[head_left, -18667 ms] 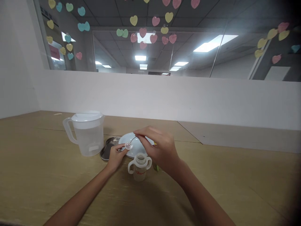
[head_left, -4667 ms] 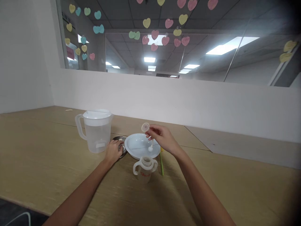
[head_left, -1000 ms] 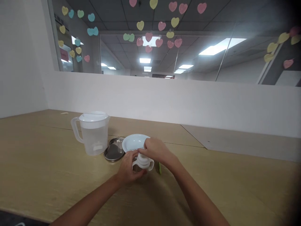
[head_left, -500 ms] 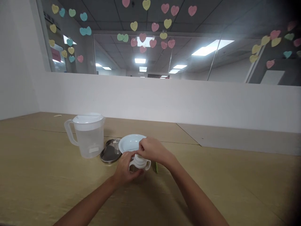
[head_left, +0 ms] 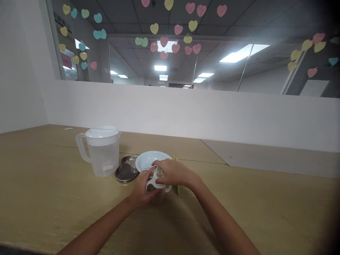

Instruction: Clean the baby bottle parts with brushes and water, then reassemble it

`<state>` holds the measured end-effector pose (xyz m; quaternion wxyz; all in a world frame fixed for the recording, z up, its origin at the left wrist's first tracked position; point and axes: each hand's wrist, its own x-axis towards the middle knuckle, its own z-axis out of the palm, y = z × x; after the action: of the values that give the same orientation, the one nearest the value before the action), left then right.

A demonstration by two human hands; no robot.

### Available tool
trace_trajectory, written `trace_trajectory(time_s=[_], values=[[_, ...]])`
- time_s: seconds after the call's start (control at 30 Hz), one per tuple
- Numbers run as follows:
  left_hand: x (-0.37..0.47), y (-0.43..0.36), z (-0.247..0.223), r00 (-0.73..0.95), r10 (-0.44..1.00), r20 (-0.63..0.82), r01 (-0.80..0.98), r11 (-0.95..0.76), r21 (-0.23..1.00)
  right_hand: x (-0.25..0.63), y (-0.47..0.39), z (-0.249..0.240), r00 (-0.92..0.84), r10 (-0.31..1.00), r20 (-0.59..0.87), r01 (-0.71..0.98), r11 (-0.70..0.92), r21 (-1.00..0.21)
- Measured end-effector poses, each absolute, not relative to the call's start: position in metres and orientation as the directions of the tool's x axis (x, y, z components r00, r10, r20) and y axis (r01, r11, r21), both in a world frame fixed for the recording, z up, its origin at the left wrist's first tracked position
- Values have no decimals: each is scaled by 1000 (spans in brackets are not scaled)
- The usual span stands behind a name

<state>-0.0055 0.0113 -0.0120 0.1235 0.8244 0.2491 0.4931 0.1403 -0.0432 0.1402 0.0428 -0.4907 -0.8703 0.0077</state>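
Observation:
In front of me stands a baby bottle (head_left: 152, 183) with a white collar, white side handles and a clear teat (head_left: 160, 172) on top. My left hand (head_left: 140, 187) wraps round the bottle from the left, thumb across its near side. Over the top comes my right hand (head_left: 177, 171), its fingers and thumb closed round the collar beside the teat. Much of the bottle's body is hidden by the hands. Just behind it is a white dish (head_left: 150, 156). A green and yellow item (head_left: 177, 190) lies partly hidden under my right hand.
A lidded clear plastic pitcher (head_left: 104, 156) stands at the left. Between it and the dish lies a kidney-shaped metal tray (head_left: 126, 173), with a small clear item at its far end. The wooden table (head_left: 252, 202) meets a white wall (head_left: 159, 109) below a window.
My right hand's fingers have moved from the top of the teat down to the collar, so the teat now shows. The left hand keeps its hold. The view has shifted slightly.

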Motion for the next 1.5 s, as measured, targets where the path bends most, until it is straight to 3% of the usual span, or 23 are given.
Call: trace_trajectory(time_s=[0.17, 0.5, 0.63, 0.8, 1.1, 1.23, 1.4, 1.5], values=[[-4, 10, -11, 372, 556, 743, 217, -831, 513, 137, -42, 133, -483, 871, 89, 871, 488, -44], [-3, 4, -2, 375, 529, 762, 218, -849, 482, 113, -37, 123, -290, 945, 151, 949, 264, 172], [-3, 7, -5, 381, 513, 769, 221, -858, 463, 120, -39, 129, -315, 936, 157, 948, 302, 100], [-2, 14, -17, 338, 581, 740, 270, -813, 516, 135, -42, 138, -541, 837, 84, 837, 545, -39], [0, 11, -13, 334, 527, 782, 281, -847, 451, 122, -40, 124, -413, 895, 168, 910, 396, 123], [-1, 12, -13, 346, 527, 776, 296, -847, 443, 127, -39, 127, -426, 893, 145, 905, 419, 76], [-2, 11, -10, 347, 532, 773, 302, -843, 445, 138, -39, 134, -514, 857, 16, 857, 515, -4], [0, 9, -9, 339, 532, 776, 328, -840, 432, 139, -40, 133, -490, 871, 32, 871, 491, -7]])
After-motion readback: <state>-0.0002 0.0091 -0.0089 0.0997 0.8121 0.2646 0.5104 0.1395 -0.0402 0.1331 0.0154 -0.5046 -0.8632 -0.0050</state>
